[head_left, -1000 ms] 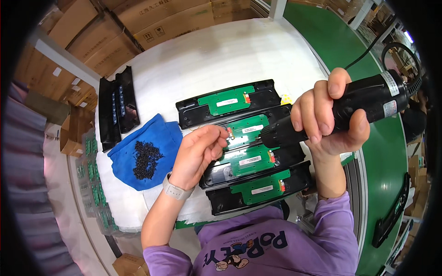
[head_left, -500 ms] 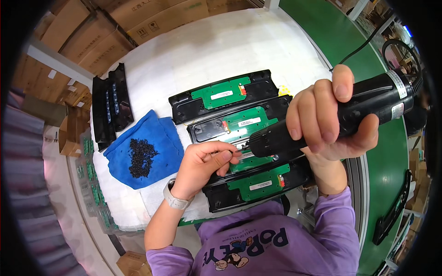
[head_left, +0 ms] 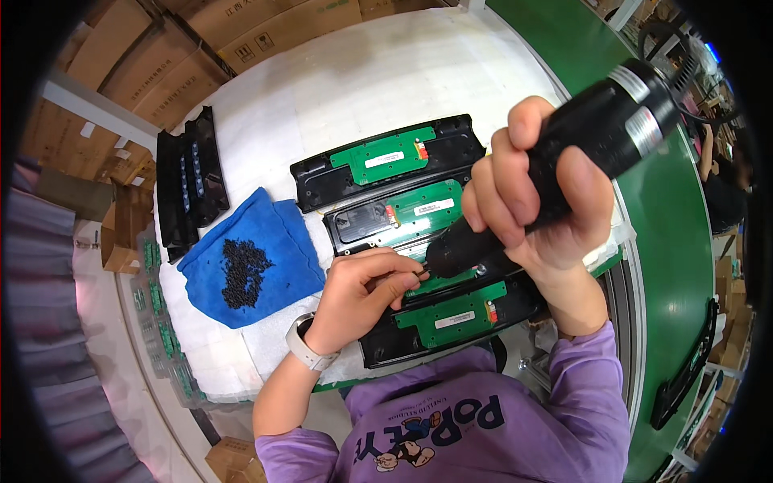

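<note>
Screwdriver [head_left: 555, 169], a fat black powered one, sits clenched in my right hand [head_left: 535, 205], all my fingers [head_left: 503, 189] wrapped round its barrel. Its body slants up toward the far right, and its dark nose points down at the third of four black housings [head_left: 451, 278] lined up in front of me on the white table [head_left: 362, 88]. My left hand [head_left: 362, 294] rests on that same housing, just beside the tool's nose, with thumb and forefinger pinched together at the tip; whatever they pinch is too small for me to tell. A pale watch [head_left: 304, 342] sits on that wrist.

Each housing carries a green circuit board. The farthest housing [head_left: 386, 161] lies clear of my hands, the second one [head_left: 394, 217] is partly under my right hand, and the nearest one [head_left: 451, 318] lies just above my purple sleeve [head_left: 580, 378].

Left of the housings lies a blue cloth [head_left: 254, 258] with a heap of small black screws [head_left: 241, 274] on it. Farther left, at the table's edge, stands a stack of black plastic parts [head_left: 187, 185]. Brown cardboard boxes [head_left: 161, 48] crowd the far side, and a green conveyor belt [head_left: 668, 241] runs along my right.
</note>
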Tool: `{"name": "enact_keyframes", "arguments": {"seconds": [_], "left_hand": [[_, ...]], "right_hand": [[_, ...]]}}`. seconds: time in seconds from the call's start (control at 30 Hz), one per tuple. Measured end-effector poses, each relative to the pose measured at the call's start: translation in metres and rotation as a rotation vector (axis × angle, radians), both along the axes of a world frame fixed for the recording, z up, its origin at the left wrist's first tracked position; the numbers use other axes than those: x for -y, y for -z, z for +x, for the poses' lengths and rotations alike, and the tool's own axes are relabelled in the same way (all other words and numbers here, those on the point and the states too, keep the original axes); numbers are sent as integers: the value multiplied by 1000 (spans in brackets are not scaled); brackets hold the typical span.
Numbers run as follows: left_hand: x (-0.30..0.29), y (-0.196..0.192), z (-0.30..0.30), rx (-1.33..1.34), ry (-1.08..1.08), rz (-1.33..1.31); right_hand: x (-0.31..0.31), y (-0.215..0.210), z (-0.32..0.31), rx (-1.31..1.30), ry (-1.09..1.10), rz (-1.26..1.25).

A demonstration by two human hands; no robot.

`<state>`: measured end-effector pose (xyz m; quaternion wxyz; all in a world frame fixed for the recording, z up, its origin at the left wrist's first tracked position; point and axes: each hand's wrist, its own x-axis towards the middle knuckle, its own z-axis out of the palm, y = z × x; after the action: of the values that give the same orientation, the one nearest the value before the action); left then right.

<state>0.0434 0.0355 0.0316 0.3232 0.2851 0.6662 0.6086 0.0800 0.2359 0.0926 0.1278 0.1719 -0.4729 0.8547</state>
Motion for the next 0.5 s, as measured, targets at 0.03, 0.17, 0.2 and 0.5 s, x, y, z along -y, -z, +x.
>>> {"name": "enact_keyframes", "arguments": {"seconds": [0.03, 0.17, 0.2, 0.5], "left_hand": [[0, 0, 0, 7, 10, 7], [1, 0, -3, 29, -27, 8], [3, -4, -5, 41, -145, -13], [21, 3, -32, -31, -503, 42]], "right_hand": [[0, 0, -1, 33, 19, -33], [-11, 1, -6, 0, 11, -132], [-15, 1, -6, -20, 24, -109], [-42, 6, -2, -82, 182, 164]]}}
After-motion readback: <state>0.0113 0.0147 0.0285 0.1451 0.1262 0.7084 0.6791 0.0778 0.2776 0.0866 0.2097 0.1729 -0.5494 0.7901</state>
